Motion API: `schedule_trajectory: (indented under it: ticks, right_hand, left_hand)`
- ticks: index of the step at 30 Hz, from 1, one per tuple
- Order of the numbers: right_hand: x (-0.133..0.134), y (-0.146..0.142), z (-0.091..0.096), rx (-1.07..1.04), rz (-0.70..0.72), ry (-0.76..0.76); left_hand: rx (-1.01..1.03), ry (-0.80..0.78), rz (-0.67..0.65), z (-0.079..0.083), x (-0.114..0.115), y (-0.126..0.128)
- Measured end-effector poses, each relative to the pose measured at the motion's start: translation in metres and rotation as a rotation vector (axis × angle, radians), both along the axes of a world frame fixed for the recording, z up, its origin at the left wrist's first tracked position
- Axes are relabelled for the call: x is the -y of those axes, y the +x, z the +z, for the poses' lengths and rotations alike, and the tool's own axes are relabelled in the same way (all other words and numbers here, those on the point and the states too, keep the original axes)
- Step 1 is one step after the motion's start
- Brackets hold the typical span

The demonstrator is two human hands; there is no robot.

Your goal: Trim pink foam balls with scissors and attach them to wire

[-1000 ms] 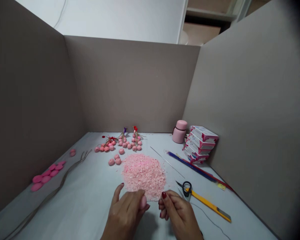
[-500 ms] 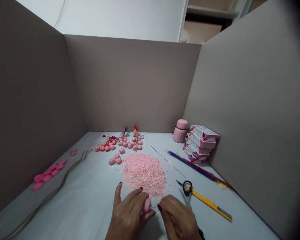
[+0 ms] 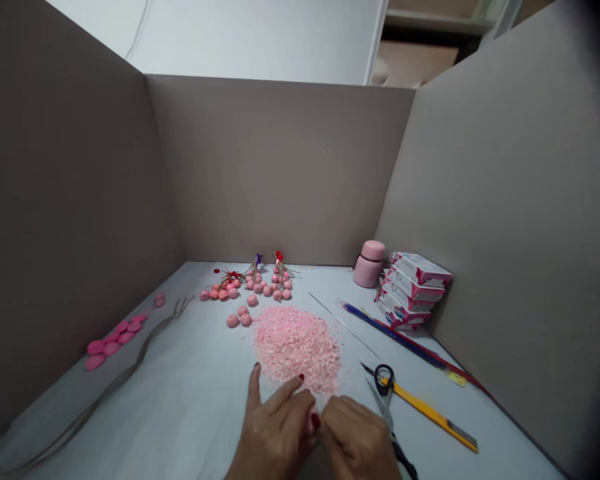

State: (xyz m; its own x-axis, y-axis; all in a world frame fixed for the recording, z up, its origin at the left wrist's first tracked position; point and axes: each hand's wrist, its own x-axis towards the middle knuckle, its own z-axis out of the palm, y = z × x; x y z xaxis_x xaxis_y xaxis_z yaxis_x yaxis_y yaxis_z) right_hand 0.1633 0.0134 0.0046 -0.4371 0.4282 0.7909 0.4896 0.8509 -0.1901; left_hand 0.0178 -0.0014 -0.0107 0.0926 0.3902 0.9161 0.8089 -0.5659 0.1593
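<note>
My left hand [image 3: 275,427] is closed round a pink ball [image 3: 311,421], of which only a sliver shows between the fingers; its index finger and another finger stick out. Against that ball presses my right hand [image 3: 357,437], its thumb and fingers pinched together. Whatever thin thing it grips is hidden now. Just beyond both hands lies a heap of pink shavings [image 3: 297,347]. Scissors [image 3: 387,407] with black handles rest to the right of my right hand, touching a yellow box cutter [image 3: 430,412].
Loose pink balls [image 3: 233,321] and tied bunches of balls [image 3: 281,283] lie behind the heap. Flat pink discs [image 3: 111,348] and long cords [image 3: 135,363] are at left. A thin rod [image 3: 343,323], blue and red sticks [image 3: 395,337], stacked boxes [image 3: 413,290] and a pink flask [image 3: 369,265] stand right.
My right hand has closed in on the ball, covering the gap where a thin strand showed. The ball is now mostly hidden. The whole view has shifted slightly.
</note>
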Motion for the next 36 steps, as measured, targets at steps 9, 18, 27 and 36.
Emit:
schedule_trajectory:
  ticks: [9, 18, 27, 36]
  right_hand:
    - [0.002, -0.001, 0.002, -0.055, 0.030, -0.050]
    - [0.002, -0.004, 0.005, -0.047, 0.032, -0.013]
    - [0.002, -0.008, 0.004, -0.085, -0.025, 0.036]
    - [0.003, -0.015, 0.009, -0.123, -0.044, 0.122]
  left_hand:
    - [0.011, -0.052, 0.001, 0.001, 0.002, -0.003]
    - [0.029, -0.017, 0.002, 0.002, 0.003, -0.001]
    - [-0.285, -0.117, -0.076, 0.004, 0.003, -0.024]
    - [-0.283, -0.115, -0.017, -0.006, 0.001, -0.024]
